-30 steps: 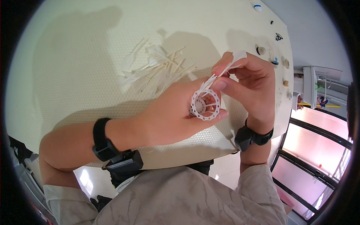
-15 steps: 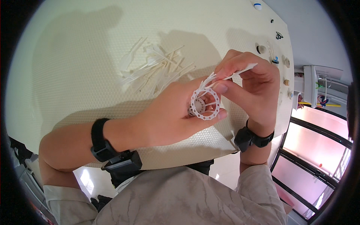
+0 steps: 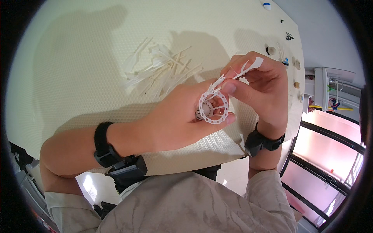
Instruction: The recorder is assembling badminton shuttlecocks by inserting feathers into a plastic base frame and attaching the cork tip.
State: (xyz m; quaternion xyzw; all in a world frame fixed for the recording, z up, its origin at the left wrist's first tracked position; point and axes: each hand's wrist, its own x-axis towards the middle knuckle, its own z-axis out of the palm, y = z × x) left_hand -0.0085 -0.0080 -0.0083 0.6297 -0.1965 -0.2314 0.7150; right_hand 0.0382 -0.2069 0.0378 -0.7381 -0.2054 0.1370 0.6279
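My left hand [image 3: 178,112] is wrapped round a white cage-like frame [image 3: 201,104], its larger ring with a row of small holes facing up and a smaller holed disc deeper inside. A few white feathers [image 3: 213,84] stand side by side at the ring's far edge. Just right of them, my right hand [image 3: 260,87] pinches a white feather [image 3: 248,68] between thumb and fingers. Its split vane sticks out to the upper right, while its lower shaft is partly hidden by the fingertips near the ring.
On the cream textured table [image 3: 85,70], a loose pile of white feathers [image 3: 163,70] lies beyond my left hand. Small round parts, among them a dark-rimmed cap [image 3: 271,51] and a wooden-coloured piece [image 3: 297,85], sit along the right edge. A blue-topped cap [image 3: 267,6] is at the far right.
The feather in my right hand has turned, so its vane shows broader and more split. My right hand has shifted slightly; the left hand and frame have barely moved.
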